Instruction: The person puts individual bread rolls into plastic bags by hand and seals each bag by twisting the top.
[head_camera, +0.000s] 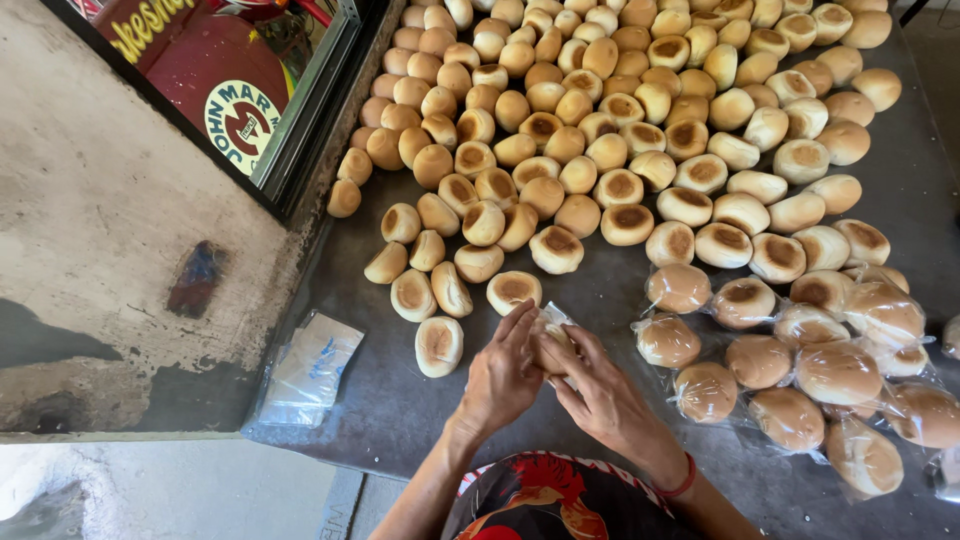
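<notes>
My left hand and my right hand meet over the dark table, both closed around one bread roll in a clear plastic bag. Only the top of the bag and a bit of the roll show between the fingers. A red band sits on my right wrist. Just beyond my hands lies a big heap of bare golden bread rolls. To the right lie several rolls sealed in clear bags.
A flat stack of empty clear plastic bags lies at the table's left front corner. A worn concrete wall with a metal-framed window runs along the left. One loose roll lies close to my left hand.
</notes>
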